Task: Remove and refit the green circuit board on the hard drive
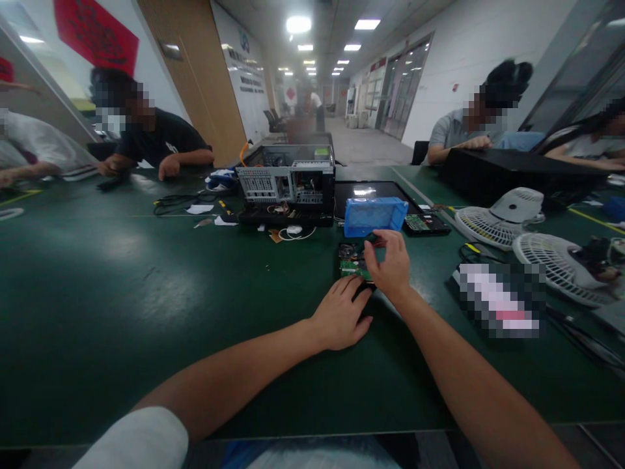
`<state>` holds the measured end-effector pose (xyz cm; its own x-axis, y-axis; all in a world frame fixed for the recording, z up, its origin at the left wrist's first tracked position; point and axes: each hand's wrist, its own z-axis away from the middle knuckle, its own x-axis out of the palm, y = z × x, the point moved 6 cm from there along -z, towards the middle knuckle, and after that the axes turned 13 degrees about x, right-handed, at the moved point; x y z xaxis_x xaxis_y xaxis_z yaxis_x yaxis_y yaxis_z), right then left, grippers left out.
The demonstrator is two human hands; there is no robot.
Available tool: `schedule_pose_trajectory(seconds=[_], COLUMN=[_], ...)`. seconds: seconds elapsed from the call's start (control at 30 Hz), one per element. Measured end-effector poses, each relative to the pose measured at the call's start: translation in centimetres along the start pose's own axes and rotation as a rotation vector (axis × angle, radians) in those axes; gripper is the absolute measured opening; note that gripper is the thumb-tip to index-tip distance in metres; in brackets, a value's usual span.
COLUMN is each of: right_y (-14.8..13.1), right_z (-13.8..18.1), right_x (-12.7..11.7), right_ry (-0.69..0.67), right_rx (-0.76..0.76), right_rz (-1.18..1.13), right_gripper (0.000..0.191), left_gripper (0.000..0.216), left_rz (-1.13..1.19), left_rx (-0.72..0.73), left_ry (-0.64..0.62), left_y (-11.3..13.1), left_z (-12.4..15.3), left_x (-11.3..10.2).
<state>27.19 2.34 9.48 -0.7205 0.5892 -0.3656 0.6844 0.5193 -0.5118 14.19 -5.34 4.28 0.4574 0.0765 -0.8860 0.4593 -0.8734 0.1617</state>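
In the middle of the head view, a small opened black device (347,251) lies on the table, a green circuit board (349,266) showing inside it. The fingers of my left hand (342,314) rest stretched out over its near edge, with the thumb apart on the table side. My right hand (390,262) is above the right side of the device, thumb and forefinger pinched together. A slim dark tool (366,243), perhaps a screwdriver, is in that pinch, and its tip cannot be made out. My hands cover the near and right parts of the device.
Behind the device stand a blue plastic tray (375,217), an opened computer case (286,182) and a dark flat panel (375,190). Another circuit-board unit (426,225) lies right of the tray. White fan parts (493,221) and cables sit at right. Other people work across the green table (146,312).
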Motion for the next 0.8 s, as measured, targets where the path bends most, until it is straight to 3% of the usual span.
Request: schedule_pose_trajectory(seconds=[0.47,0.8], right_y=[-0.58,-0.15], right_z=[-0.13,0.11], right_x=[-0.29,0.44], right_ry=[0.019,-0.042], right_rx=[-0.018,-0.008], right_rz=[0.032,0.019], right_gripper=[0.028,0.035], left_gripper=[0.057,0.058], left_rz=[-0.033,-0.035], left_rx=[0.008,0.01], left_ry=[-0.016,-0.008], left_y=[-0.08,-0.13], left_z=[0.1,0.09], left_x=[0.33,0.43])
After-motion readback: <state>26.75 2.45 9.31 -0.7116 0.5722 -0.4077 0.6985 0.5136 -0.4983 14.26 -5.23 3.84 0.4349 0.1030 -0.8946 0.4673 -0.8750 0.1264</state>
